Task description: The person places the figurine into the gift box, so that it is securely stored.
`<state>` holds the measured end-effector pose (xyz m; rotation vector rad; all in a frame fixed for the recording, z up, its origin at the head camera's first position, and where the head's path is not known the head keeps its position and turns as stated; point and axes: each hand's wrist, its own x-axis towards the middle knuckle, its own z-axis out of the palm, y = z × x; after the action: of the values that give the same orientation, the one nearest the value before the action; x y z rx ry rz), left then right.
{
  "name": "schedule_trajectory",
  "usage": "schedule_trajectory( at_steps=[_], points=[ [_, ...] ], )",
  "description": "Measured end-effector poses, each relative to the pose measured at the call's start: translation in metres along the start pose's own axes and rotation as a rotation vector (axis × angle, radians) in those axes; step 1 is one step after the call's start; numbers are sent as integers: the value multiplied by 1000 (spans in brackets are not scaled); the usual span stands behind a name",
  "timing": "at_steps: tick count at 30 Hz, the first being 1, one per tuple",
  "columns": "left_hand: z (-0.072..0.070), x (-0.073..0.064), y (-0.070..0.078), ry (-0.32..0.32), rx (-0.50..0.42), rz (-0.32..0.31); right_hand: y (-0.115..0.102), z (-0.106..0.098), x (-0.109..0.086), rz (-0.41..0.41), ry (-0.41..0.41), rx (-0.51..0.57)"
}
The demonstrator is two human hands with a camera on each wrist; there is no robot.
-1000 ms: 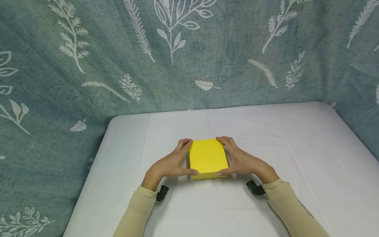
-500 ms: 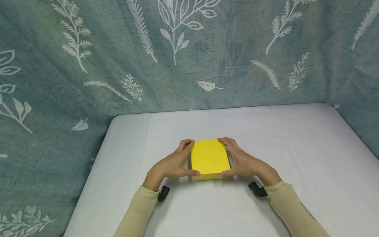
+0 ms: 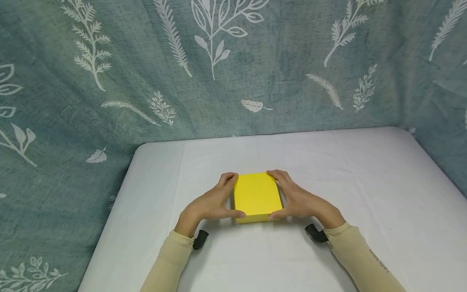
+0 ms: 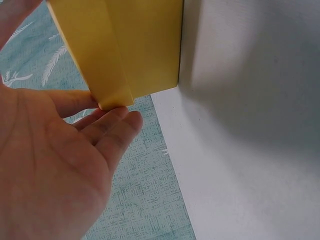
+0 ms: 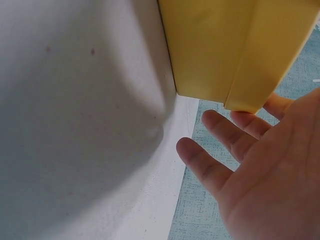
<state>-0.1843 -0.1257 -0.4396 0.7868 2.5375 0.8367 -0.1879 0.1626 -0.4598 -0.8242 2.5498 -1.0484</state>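
A yellow lidded box (image 3: pixel 257 194) sits flat on the white table, between both hands. My left hand (image 3: pixel 213 202) grips its left side, thumb at the near edge and fingers at the far corner. On the right side my right hand (image 3: pixel 300 200) holds it the same way. The left wrist view shows fingertips (image 4: pixel 120 114) against the end of the lid (image 4: pixel 92 50), which overlaps the lower part of the box (image 4: pixel 150 45). In the right wrist view, some fingers touch the lid (image 5: pixel 265 55) while two others (image 5: pixel 200 162) stand off it. The box's inside is hidden.
A white cloth covers the table (image 3: pixel 365 182), whose far edge meets a green curtain (image 3: pixel 284 81) with white leaf prints. Small black devices (image 3: pixel 315 234) show at both wrists, beside beige sleeves (image 3: pixel 168 259).
Both hands keep their hold and the box stays in place. Only the head view shifts slightly.
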Motion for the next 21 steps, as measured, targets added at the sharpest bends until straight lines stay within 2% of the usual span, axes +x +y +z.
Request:
schedule_trajectory(
  at_steps=[8,15,21],
  points=[
    [2,-3,0,4,2,8,-2,1,-2,12,-12,-13],
    [1,3,1,2,3,26,-1,-4,-5,16,18,-65],
    [6,7,-4,44,8,8,3,-8,-12,-11,37,-86]
  ],
)
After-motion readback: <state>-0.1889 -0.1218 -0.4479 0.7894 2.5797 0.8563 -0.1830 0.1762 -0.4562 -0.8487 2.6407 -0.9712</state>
